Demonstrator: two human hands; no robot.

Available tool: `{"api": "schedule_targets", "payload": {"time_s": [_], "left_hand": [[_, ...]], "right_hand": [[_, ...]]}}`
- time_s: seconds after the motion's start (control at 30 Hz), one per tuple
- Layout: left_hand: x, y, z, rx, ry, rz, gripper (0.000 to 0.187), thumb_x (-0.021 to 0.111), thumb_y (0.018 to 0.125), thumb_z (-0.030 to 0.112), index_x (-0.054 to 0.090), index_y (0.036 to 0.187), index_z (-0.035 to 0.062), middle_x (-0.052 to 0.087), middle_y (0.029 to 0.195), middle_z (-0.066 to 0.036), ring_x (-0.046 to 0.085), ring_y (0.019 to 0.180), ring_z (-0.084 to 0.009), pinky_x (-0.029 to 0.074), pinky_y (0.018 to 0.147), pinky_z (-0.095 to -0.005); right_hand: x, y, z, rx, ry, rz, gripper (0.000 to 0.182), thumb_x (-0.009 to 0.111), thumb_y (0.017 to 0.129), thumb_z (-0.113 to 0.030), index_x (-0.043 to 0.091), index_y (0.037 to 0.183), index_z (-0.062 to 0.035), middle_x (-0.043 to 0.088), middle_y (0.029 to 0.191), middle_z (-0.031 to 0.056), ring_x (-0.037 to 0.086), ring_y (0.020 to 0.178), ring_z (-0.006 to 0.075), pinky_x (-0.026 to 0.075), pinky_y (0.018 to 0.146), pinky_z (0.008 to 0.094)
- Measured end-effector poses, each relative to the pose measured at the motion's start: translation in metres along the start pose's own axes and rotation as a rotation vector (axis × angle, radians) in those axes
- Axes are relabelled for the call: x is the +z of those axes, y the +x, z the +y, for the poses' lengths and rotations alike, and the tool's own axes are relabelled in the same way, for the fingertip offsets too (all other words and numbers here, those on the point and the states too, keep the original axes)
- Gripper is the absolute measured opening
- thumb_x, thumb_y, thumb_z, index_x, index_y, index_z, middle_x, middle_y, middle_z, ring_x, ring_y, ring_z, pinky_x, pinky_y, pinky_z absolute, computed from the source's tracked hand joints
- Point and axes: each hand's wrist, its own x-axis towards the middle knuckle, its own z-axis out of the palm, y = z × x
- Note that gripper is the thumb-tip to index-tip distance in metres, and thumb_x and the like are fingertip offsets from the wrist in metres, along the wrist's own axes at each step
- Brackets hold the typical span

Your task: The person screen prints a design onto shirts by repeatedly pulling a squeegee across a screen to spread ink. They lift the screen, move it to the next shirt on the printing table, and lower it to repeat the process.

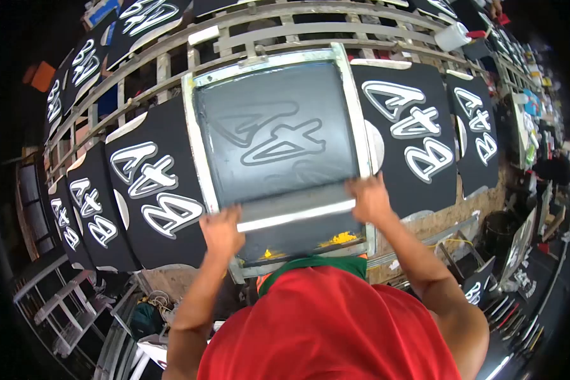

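A screen printing frame (194, 142) with pale edges lies in front of me over a black fabric panel. Its dark mesh (269, 85) carries an outlined letter design. Across the lower part of the mesh is a wide squeegee (297, 215) with a shiny metal strip. My left hand (222, 232) is closed round its left end, close to the frame's left side. At the other end my right hand (370, 200) grips it beside the right rail. Yellow smears mark the mesh below the squeegee. The blade's edge is hidden from me.
Black panels with white lettering lie on the left (152, 183) and right (411, 133) of the frame. Wooden rails (285, 30) run behind it, with a white container (451, 38) at the far right. Metal racks (69, 310) stand lower left.
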Motion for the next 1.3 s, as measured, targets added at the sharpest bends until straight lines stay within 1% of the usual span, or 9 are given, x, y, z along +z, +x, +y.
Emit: {"api": "schedule_targets", "payload": {"time_s": [0.17,0.33,0.5,0.63,0.73,0.87,1.0,1.2,1.3], "left_hand": [[0.000,-0.045,0.006,0.083,-0.146,-0.010,0.053,0.067,0.066,0.006,0.073,0.118,0.0116,0.073,0.119,-0.007,0.069,0.106,-0.0222,0.036,0.100,-0.0479],[-0.039,0.145,-0.040,0.015,0.044,0.164,0.048,0.069,0.074,0.008,0.069,0.122,0.0112,0.074,0.108,-0.009,0.071,0.097,-0.0280,0.042,0.099,-0.0510],[-0.071,0.286,-0.072,-0.140,0.035,0.276,0.038,0.060,0.079,0.009,0.076,0.113,0.0154,0.075,0.111,-0.011,0.071,0.102,-0.0309,0.052,0.088,-0.0483],[-0.078,0.239,-0.056,-0.124,0.029,0.201,0.041,0.062,0.078,0.011,0.075,0.116,0.0173,0.075,0.111,-0.010,0.072,0.100,-0.0300,0.045,0.093,-0.0510],[-0.046,0.126,-0.021,-0.063,0.032,0.085,0.047,0.070,0.072,0.013,0.073,0.118,0.0170,0.074,0.103,-0.007,0.071,0.096,-0.0256,0.040,0.096,-0.0539],[0.004,-0.033,0.010,-0.045,-0.068,-0.014,0.054,0.071,0.066,0.011,0.071,0.119,0.0150,0.073,0.110,-0.004,0.068,0.103,-0.0213,0.039,0.093,-0.0488],[0.009,-0.064,0.014,0.025,-0.136,-0.002,0.056,0.071,0.065,0.008,0.070,0.121,0.0135,0.073,0.116,-0.005,0.068,0.107,-0.0211,0.038,0.094,-0.0478],[-0.036,0.133,-0.028,-0.041,0.003,0.192,0.048,0.067,0.072,0.004,0.071,0.120,0.0126,0.074,0.112,-0.008,0.070,0.104,-0.0254,0.039,0.099,-0.0515],[-0.054,0.231,-0.055,-0.107,0.053,0.258,0.048,0.063,0.075,0.004,0.073,0.119,0.0168,0.074,0.112,-0.007,0.069,0.106,-0.0248,0.044,0.096,-0.0508]], "right_hand": [[0.009,-0.053,-0.016,0.007,0.125,-0.019,0.052,0.062,0.069,-0.004,0.072,0.120,-0.0105,0.073,0.113,0.0095,0.067,0.107,0.0286,0.033,0.114,0.0690],[-0.031,0.145,0.031,-0.075,0.117,0.403,0.046,0.063,0.068,-0.001,0.074,0.112,-0.0074,0.075,0.101,0.0190,0.070,0.097,0.0359,0.036,0.117,0.0564],[-0.097,0.292,0.048,0.097,0.103,0.285,0.046,0.062,0.072,-0.011,0.077,0.115,-0.0126,0.075,0.104,0.0183,0.071,0.100,0.0370,0.048,0.104,0.0497],[-0.078,0.240,0.046,0.014,0.060,0.294,0.043,0.064,0.070,-0.013,0.078,0.111,-0.0146,0.074,0.110,0.0148,0.070,0.101,0.0360,0.051,0.100,0.0460],[-0.043,0.125,0.027,0.009,0.028,0.179,0.046,0.066,0.068,-0.014,0.074,0.112,-0.0135,0.073,0.108,0.0104,0.067,0.103,0.0372,0.043,0.106,0.0630],[0.009,-0.033,-0.010,0.012,0.088,0.057,0.047,0.063,0.069,-0.007,0.074,0.115,-0.0113,0.072,0.111,0.0110,0.067,0.105,0.0337,0.041,0.109,0.0648],[0.023,-0.077,-0.023,0.013,0.149,0.081,0.050,0.064,0.068,-0.007,0.073,0.117,-0.0088,0.072,0.111,0.0120,0.066,0.107,0.0338,0.040,0.110,0.0648],[-0.025,0.124,0.028,-0.098,0.077,0.389,0.051,0.063,0.066,-0.001,0.072,0.116,-0.0058,0.073,0.115,0.0152,0.069,0.100,0.0384,0.041,0.111,0.0595],[-0.061,0.230,0.044,-0.043,0.015,0.421,0.040,0.062,0.072,-0.007,0.077,0.108,-0.0092,0.073,0.105,0.0168,0.068,0.097,0.0370,0.050,0.097,0.0503]]}}
